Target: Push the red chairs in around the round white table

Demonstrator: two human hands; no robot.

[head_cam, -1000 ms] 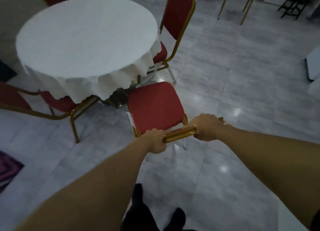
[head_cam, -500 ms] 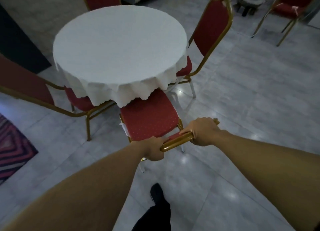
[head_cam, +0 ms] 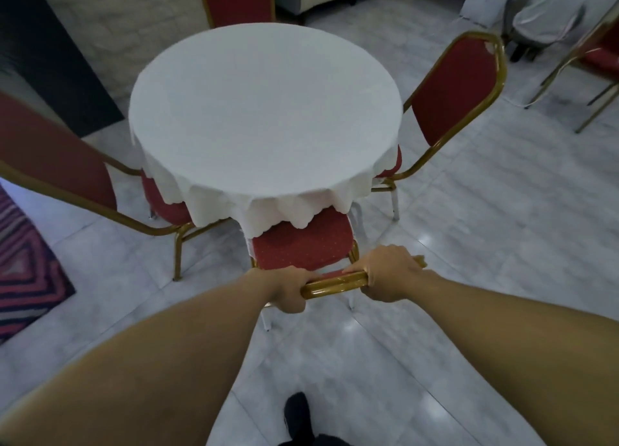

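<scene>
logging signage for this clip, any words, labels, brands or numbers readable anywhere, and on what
None can be read.
Round white tablecloth-covered table: blank.
Red padded chair with gold metal frame, held by both hands: only a dotted weave, no label visible.
Striped red and purple rug: pattern only.

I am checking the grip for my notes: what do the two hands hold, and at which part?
Both the left hand and right hand grip the nearest red chair by the gold top rail of its backrest.
</scene>
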